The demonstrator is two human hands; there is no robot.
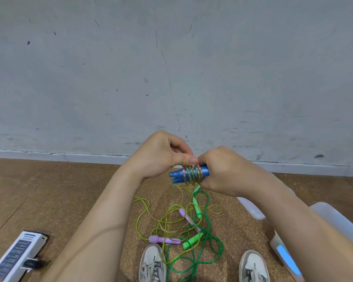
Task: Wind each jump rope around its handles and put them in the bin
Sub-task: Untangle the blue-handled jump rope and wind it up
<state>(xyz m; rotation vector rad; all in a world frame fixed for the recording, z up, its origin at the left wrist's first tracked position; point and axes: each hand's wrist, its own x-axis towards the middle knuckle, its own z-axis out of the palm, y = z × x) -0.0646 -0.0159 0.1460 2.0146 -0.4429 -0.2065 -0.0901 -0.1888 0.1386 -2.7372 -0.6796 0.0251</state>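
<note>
Between the two hands, above the floor (69, 200), the paired blue handles (176, 176) are being held level, long axis running left to right, with the yellow-green rope (193, 173) coiled round them. The coils are being pinned by the thumb of the left hand (161, 157), fingers curled, the handles' right end is being gripped by the right hand (222, 171), and loose rope is being trailed straight down to the floor. The purple-handled rope (163, 239) and green-handled rope (190, 242) are lying there tangled and unwound, the translucent bin (330, 216) is sitting low to the right, nearer the right hand, and print on the box (14, 257) at lower left is being judged too blurred to read.
</note>
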